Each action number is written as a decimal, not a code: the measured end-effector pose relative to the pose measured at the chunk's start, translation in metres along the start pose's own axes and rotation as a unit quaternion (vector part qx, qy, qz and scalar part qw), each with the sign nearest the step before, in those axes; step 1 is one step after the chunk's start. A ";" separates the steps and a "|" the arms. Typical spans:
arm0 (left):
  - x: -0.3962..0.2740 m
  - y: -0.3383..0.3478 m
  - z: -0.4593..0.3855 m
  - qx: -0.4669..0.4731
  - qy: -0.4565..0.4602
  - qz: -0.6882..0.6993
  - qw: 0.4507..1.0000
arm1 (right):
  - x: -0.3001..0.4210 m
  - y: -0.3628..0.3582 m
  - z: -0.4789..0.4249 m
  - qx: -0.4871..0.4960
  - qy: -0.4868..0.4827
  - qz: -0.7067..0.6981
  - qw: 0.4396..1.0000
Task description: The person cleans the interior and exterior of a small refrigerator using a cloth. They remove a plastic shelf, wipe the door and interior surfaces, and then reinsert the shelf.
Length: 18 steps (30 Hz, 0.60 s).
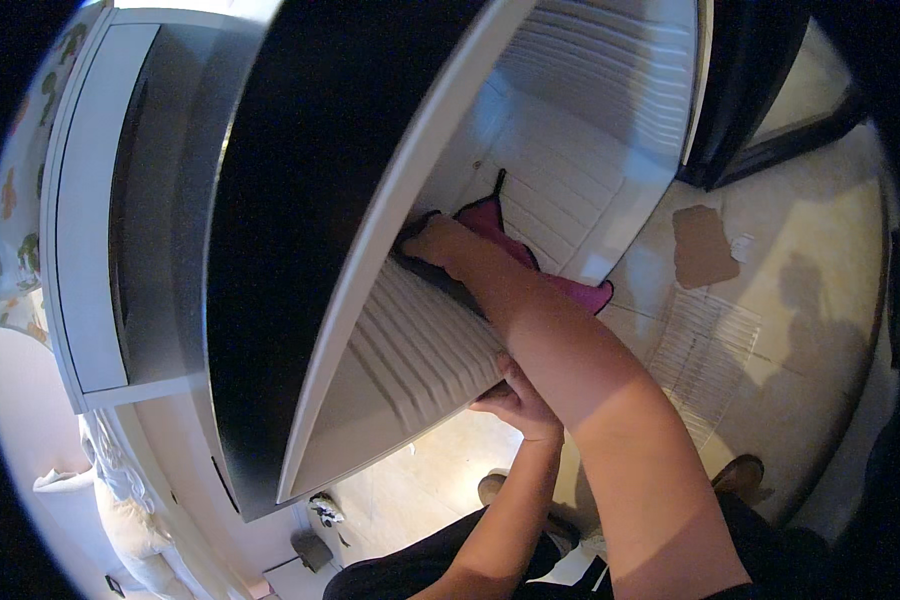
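Note:
A small refrigerator cabinet with a ribbed pale lining [427,352] lies open before me, its outside black. Reaching deep inside, my right hand [439,240] holds a magenta cloth with black edging [570,289] against the inner surface; its fingertips are hidden. Part of the cloth drapes over the lining beneath my forearm, and one corner hangs by the cabinet's opening. My left hand [521,405] grips the rim of the ribbed wall, below my right forearm, its thumb showing and some fingers hidden.
On the tiled floor at the right lie a wire rack [709,352] and a brown mat-like piece [703,247]. A dark-framed panel [780,161] stands at the upper right. White furniture with a drawer [97,210] is at the left. My feet are close by, below.

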<state>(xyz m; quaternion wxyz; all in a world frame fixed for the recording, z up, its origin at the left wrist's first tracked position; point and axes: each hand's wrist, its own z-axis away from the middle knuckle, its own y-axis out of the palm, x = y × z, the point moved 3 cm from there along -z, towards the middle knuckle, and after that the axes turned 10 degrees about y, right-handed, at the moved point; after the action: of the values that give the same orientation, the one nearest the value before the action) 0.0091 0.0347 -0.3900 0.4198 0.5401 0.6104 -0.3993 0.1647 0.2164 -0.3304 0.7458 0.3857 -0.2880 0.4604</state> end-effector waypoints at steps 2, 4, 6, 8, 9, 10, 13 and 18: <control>0.003 0.002 0.005 0.000 0.030 -0.016 0.999 | 0.008 0.002 0.009 -0.032 0.017 0.034 0.999; 0.000 0.002 0.003 -0.006 0.044 -0.026 0.999 | 0.013 0.004 0.020 -0.032 0.017 0.061 0.998; -0.013 0.011 -0.002 -0.001 0.041 -0.052 0.998 | 0.006 -0.008 0.034 -0.008 0.004 0.079 0.997; -0.032 0.023 -0.004 0.005 0.039 -0.082 0.996 | -0.021 -0.014 0.028 0.041 -0.001 0.053 0.998; -0.035 0.024 -0.005 0.005 0.024 -0.066 0.998 | -0.032 -0.016 0.028 0.067 -0.005 0.042 0.997; -0.036 0.023 -0.004 0.004 0.008 -0.049 0.999 | -0.042 -0.020 0.034 0.091 -0.005 0.032 0.995; -0.030 0.016 -0.003 0.022 0.024 -0.087 0.996 | -0.066 -0.026 0.063 0.118 0.007 -0.003 0.993; -0.027 0.006 -0.005 0.040 0.053 -0.117 0.991 | -0.045 -0.045 0.150 0.096 0.039 0.037 0.994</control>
<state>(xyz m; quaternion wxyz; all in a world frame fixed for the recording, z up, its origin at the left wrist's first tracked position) 0.0160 0.0311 -0.3632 0.3158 0.5014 0.6745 -0.4405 0.1762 0.0567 -0.2991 0.6984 0.4262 -0.2270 0.5282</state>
